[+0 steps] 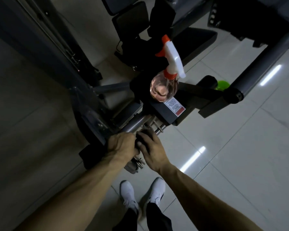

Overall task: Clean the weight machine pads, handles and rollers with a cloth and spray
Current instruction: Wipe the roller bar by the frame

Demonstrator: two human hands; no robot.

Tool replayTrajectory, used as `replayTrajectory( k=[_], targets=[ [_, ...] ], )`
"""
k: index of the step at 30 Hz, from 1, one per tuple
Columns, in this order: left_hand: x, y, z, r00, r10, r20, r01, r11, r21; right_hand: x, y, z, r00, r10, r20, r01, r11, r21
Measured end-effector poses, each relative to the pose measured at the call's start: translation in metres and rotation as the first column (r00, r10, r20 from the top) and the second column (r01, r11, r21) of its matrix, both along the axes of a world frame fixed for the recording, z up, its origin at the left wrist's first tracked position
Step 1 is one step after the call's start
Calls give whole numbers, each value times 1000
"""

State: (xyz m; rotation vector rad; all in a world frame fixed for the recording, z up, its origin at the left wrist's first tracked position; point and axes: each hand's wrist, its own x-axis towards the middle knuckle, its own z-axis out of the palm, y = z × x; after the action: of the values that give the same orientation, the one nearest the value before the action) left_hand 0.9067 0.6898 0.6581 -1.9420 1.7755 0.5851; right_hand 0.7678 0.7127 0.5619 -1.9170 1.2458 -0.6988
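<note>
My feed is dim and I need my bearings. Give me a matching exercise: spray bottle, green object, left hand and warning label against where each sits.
Things:
1. spray bottle
2. green object
3. left hand
4. warning label

Places:
A. on the floor beyond the machine's frame
B. closed around a part at the machine's near end
C. standing upright on the machine's dark top
D. stuck flat on the machine, just nearer than the bottle

Pairs: 1-C, 2-A, 3-B, 4-D
</note>
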Motion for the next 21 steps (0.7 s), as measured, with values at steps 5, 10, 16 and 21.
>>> replayTrajectory(
  k=[5, 10, 16, 21],
  targets=[
    [5, 14, -11, 995, -76, 71, 84, 988, -126, 11, -22, -18, 985, -7, -170, 13, 999, 33],
    [4, 14, -14, 995, -96, 26, 99, 980, -174, 21, -36, 1, 848, -480, 223, 229, 712, 664],
    [3, 12, -12, 997, -83, -1, 82, 983, -162, 5, 5, -16, 987, -140, 81, 127, 981, 150],
    [1, 11, -12, 998, -60, 22, 63, 983, -173, 8, -39, -7, 988, 6, -156, 39, 958, 284]
  ],
)
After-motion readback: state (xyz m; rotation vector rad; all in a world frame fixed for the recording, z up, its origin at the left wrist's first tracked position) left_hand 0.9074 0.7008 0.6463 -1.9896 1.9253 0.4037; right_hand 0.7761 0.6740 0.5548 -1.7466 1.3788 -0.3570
